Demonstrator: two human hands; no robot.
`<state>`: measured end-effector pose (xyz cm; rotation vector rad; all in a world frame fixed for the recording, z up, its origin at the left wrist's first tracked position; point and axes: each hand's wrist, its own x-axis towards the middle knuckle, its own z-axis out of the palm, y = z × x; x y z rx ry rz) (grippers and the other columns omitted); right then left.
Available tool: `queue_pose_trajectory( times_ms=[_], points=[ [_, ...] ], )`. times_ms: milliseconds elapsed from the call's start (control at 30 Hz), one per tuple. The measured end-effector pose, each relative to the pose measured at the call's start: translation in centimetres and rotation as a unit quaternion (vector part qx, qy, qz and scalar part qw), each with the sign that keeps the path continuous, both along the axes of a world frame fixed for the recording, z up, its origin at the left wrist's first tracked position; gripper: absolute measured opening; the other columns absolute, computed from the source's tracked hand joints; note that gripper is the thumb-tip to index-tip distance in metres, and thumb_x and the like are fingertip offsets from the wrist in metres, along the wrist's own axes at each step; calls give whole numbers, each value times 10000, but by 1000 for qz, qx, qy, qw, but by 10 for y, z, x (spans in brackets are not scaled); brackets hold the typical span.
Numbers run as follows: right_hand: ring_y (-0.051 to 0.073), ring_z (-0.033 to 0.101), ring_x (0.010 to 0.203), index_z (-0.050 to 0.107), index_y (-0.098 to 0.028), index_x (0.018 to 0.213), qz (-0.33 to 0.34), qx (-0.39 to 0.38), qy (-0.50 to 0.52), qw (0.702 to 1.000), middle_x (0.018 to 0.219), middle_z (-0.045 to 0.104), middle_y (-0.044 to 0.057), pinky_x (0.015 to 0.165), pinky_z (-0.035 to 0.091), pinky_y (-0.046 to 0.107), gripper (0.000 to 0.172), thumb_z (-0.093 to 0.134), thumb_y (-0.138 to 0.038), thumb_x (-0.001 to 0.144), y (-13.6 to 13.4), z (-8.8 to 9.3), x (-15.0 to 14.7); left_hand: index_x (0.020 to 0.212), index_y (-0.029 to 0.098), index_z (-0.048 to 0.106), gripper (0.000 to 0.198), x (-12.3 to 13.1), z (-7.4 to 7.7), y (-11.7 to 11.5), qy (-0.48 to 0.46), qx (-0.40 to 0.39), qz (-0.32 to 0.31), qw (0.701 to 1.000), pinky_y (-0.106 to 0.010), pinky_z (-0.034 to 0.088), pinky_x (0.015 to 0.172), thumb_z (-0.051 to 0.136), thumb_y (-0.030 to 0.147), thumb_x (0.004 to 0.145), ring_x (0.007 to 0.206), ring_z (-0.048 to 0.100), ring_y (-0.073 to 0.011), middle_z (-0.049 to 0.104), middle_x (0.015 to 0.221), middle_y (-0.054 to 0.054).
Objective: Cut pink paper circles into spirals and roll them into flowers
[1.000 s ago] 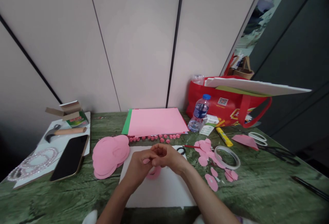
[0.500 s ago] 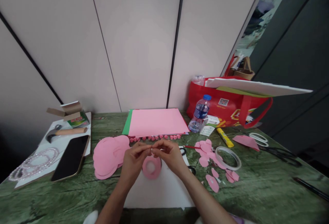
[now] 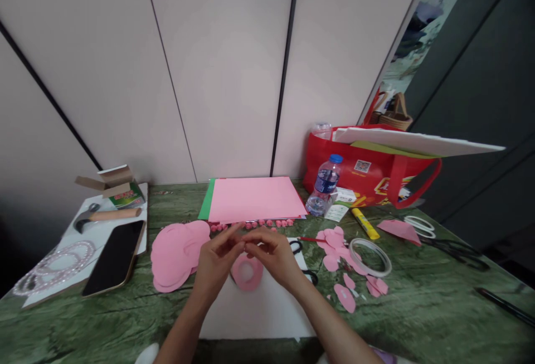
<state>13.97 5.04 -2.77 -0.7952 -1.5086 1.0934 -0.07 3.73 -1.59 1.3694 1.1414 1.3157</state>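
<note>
My left hand (image 3: 215,261) and my right hand (image 3: 275,253) meet at the fingertips over a white sheet (image 3: 254,319). Thumb and forefinger are pinched together on each side. Whatever lies between them is too small or too hidden to make out. Just below the fingertips, a pink round piece (image 3: 246,285) with a paler round middle rests on the sheet. Partly behind my right hand lie black-handled scissors (image 3: 311,276). Pink rounded paper cutouts (image 3: 175,258) are piled left of my left hand, and smaller pink petals (image 3: 332,244) are scattered to the right.
Stacked coloured paper (image 3: 257,199) lies at the back, with a row of pink pompoms (image 3: 267,223) before it. At left are a phone (image 3: 115,258), a hammer (image 3: 112,214) and an open box (image 3: 125,192). At right are a tape roll (image 3: 370,256), a bottle (image 3: 325,185) and a red bag (image 3: 351,155).
My fingertips have shifted slightly and now sit a little lower, with some left fingers lifted more. The small pale bit seen between the fingertips before no longer shows clearly.
</note>
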Motion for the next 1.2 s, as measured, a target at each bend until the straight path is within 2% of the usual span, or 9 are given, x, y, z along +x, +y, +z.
queue_pose_trajectory(
  times_ms=[167, 500, 733, 900, 1067, 1200],
  points=[
    [135, 577, 651, 666, -208, 750, -6, -5, 2, 1000, 709, 626, 20, 571, 475, 236, 78, 610, -225, 699, 2, -1, 2, 1077, 154, 595, 442, 3, 3, -1, 6, -28, -6, 1000, -255, 487, 639, 640, 233, 644, 634, 562, -126, 593, 670, 4],
    [125, 583, 558, 637, -178, 662, 25, -129, 81, 988, 611, 621, -7, 555, 477, 241, 152, 716, -269, 569, 7, -7, 3, 1127, 159, 553, 455, 2, -6, 1, 108, 28, 7, 994, -300, 486, 734, 585, 192, 675, 705, 586, -149, 643, 741, -17],
    [125, 579, 552, 645, -181, 676, -9, -119, 88, 989, 610, 622, -7, 546, 484, 242, 146, 708, -275, 583, 5, -1, 3, 1129, 143, 547, 451, 5, 2, -2, 95, 15, 3, 995, -346, 481, 798, 571, 202, 682, 767, 618, -173, 678, 829, -49],
    [138, 589, 573, 655, -178, 672, -32, -90, 88, 991, 636, 634, 12, 561, 499, 260, 122, 688, -282, 618, 4, 4, 5, 1036, 160, 606, 386, 5, 6, -3, 90, 20, 39, 995, -322, 504, 741, 607, 241, 658, 750, 633, -180, 692, 824, -50],
    [148, 614, 579, 661, -162, 705, -25, -105, 121, 987, 646, 663, 27, 589, 519, 283, 163, 697, -290, 611, 5, 8, 11, 736, 175, 667, 149, 4, 8, -3, 182, 56, 70, 979, -281, 491, 692, 583, 291, 693, 733, 627, -181, 692, 758, -32],
    [147, 621, 588, 661, -158, 678, -20, -108, 135, 985, 700, 681, 35, 603, 527, 289, 161, 720, -271, 580, 5, 12, 16, 728, 186, 640, 134, 4, 8, -4, 224, 98, 87, 966, -262, 475, 665, 546, 282, 732, 689, 619, -167, 680, 694, -11]
  ],
)
